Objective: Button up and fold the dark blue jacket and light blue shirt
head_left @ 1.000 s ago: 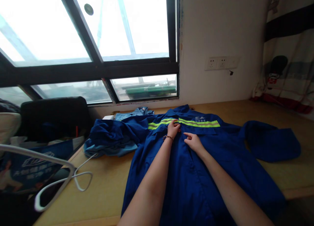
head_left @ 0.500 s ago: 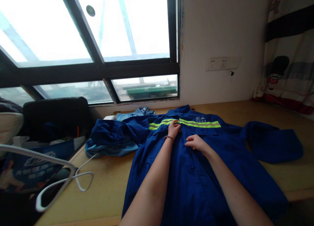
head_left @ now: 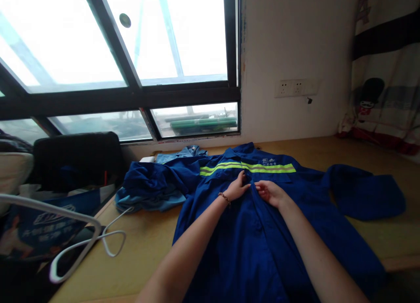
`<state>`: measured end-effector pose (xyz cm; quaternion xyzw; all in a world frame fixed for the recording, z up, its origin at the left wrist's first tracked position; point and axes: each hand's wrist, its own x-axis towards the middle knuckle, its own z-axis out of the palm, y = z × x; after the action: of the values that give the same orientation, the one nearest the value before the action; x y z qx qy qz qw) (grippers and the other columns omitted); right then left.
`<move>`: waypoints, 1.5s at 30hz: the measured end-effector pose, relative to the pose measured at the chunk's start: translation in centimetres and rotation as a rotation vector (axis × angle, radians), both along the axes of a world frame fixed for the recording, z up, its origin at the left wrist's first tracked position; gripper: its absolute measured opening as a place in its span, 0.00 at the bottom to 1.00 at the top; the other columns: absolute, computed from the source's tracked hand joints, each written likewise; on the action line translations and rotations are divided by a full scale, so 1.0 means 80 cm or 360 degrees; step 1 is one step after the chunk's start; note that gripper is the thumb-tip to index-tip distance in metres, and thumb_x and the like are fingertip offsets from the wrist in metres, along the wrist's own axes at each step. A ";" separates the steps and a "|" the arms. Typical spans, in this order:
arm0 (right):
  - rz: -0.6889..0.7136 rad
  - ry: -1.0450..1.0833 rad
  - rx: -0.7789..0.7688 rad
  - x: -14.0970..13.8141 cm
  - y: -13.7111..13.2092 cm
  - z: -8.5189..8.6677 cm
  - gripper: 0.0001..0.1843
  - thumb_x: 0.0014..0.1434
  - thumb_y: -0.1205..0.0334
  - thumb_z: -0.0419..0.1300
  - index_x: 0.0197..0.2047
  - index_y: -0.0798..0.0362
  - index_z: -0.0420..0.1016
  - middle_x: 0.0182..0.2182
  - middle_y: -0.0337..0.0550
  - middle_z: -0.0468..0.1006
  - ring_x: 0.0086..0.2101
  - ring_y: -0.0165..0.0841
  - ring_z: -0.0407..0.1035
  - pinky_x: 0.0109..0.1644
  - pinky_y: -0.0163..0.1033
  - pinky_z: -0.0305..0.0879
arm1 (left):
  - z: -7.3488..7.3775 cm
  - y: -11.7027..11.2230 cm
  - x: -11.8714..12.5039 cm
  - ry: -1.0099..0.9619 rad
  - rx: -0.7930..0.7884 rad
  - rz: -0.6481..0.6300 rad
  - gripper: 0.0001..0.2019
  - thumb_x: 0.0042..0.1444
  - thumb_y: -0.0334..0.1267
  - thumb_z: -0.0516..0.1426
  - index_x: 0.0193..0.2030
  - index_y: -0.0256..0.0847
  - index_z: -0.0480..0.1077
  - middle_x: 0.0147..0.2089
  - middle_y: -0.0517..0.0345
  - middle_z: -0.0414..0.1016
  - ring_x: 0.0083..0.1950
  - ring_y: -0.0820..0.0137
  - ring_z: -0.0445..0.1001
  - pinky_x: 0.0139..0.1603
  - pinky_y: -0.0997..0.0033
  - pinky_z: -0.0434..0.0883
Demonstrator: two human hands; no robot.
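Blue jacket (head_left: 241, 241) flat on yellow table (head_left: 138, 250), front up, under both hands. Left hand (head_left: 236, 188) half open, thumb and bent fingers apart, touching jacket front just below bright stripe (head_left: 271, 167). Right hand (head_left: 271, 192) pinched closed, fingertips holding front edge just beside left thumb.

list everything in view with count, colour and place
Jacket: one, blue, spread on table
Reflective band: one, yellow-green and grey, jacket chest
Cloth: count unclear, light blue, around bunched sleeve
Box-like object: one, white, behind bunched sleeve
Thin cable: one, white, table's left
Thick tube: one, white, left foreground
Window: one, dark frame, upper left
Bundle: one, green, beyond window
Backrest-like object: one, black, left, below window
Bag: one, blue printed, left
Socket panel: one, white, right of window
Curtain: one, multicoloured, right
Bracelet: one, brown, left wrist
Left hand: one, bare, at jacket front
Right hand: one, bare, at jacket front
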<state>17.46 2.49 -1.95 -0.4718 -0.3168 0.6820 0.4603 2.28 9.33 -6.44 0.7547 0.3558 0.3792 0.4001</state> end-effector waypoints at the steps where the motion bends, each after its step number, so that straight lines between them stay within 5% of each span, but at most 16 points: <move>1: 0.0048 -0.0028 0.0031 0.000 0.000 -0.001 0.06 0.44 0.65 0.56 0.23 0.59 0.71 0.16 0.36 0.64 0.14 0.19 0.51 0.15 0.25 0.47 | 0.002 -0.017 -0.005 0.0140 0.0177 -0.0093 0.25 0.45 0.35 0.59 0.53 0.40 0.61 0.49 0.47 0.68 0.50 0.63 0.67 0.52 0.62 0.63; 4: 0.0074 -0.0337 0.0163 -0.004 0.000 -0.011 0.07 0.41 0.65 0.58 0.27 0.59 0.74 0.16 0.36 0.67 0.15 0.20 0.55 0.16 0.25 0.50 | 0.008 -0.061 -0.015 0.0510 0.0665 -0.0222 0.13 0.51 0.33 0.53 0.45 0.41 0.67 0.50 0.50 0.67 0.54 0.64 0.62 0.56 0.63 0.58; 6: 0.0010 -0.0660 0.0323 -0.008 0.002 -0.021 0.10 0.40 0.65 0.59 0.29 0.58 0.75 0.16 0.37 0.69 0.16 0.22 0.57 0.18 0.27 0.52 | 0.012 -0.078 -0.017 0.0642 0.0779 -0.0198 0.10 0.53 0.30 0.50 0.39 0.40 0.69 0.45 0.50 0.70 0.50 0.65 0.64 0.53 0.64 0.61; 12: 0.0037 -0.1212 0.1018 -0.010 0.005 -0.027 0.10 0.45 0.62 0.56 0.28 0.55 0.78 0.25 0.42 0.75 0.28 0.31 0.67 0.33 0.35 0.63 | 0.017 -0.079 -0.021 0.0602 0.0644 0.0045 0.10 0.52 0.25 0.48 0.35 0.39 0.69 0.36 0.53 0.70 0.39 0.68 0.67 0.42 0.69 0.65; 18: 0.0064 -0.1328 0.1016 -0.013 0.000 -0.022 0.11 0.47 0.61 0.56 0.28 0.54 0.78 0.27 0.42 0.73 0.25 0.29 0.66 0.26 0.32 0.61 | 0.015 -0.070 -0.031 0.0361 0.0452 0.0307 0.05 0.45 0.26 0.56 0.30 0.37 0.68 0.33 0.56 0.68 0.33 0.71 0.67 0.36 0.72 0.65; 24: 0.0162 -0.1415 0.1071 -0.018 -0.002 -0.019 0.09 0.46 0.63 0.57 0.27 0.53 0.79 0.28 0.43 0.75 0.30 0.32 0.68 0.35 0.35 0.62 | 0.027 -0.067 -0.038 0.0262 0.0382 0.0381 0.03 0.42 0.33 0.61 0.23 0.38 0.70 0.31 0.57 0.69 0.33 0.72 0.68 0.36 0.72 0.64; 29: 0.0247 -0.1200 0.0857 -0.019 -0.007 -0.010 0.11 0.44 0.63 0.58 0.31 0.57 0.78 0.26 0.43 0.75 0.27 0.31 0.67 0.30 0.33 0.60 | 0.040 -0.068 -0.040 0.0105 -0.0171 0.0262 0.09 0.47 0.41 0.58 0.25 0.35 0.69 0.22 0.58 0.70 0.24 0.72 0.69 0.25 0.74 0.65; 35: 0.0208 -0.0892 0.0699 -0.021 -0.012 -0.006 0.12 0.43 0.63 0.59 0.32 0.60 0.78 0.26 0.44 0.76 0.26 0.29 0.66 0.29 0.32 0.60 | 0.029 -0.065 -0.034 -0.0263 -0.0742 0.0081 0.08 0.49 0.38 0.57 0.30 0.35 0.63 0.21 0.57 0.71 0.21 0.69 0.72 0.21 0.73 0.69; 45: 0.0165 -0.0923 0.0827 -0.020 -0.015 0.002 0.11 0.44 0.61 0.59 0.31 0.59 0.77 0.30 0.43 0.74 0.29 0.31 0.68 0.31 0.32 0.62 | 0.013 -0.060 -0.035 -0.0369 -0.1037 -0.0204 0.10 0.42 0.30 0.61 0.28 0.33 0.63 0.23 0.54 0.73 0.23 0.68 0.74 0.24 0.73 0.71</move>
<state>15.83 1.33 -1.76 -0.4960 -0.6193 0.4399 0.4207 -0.51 4.51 -5.42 0.5600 0.3623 0.3032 0.6806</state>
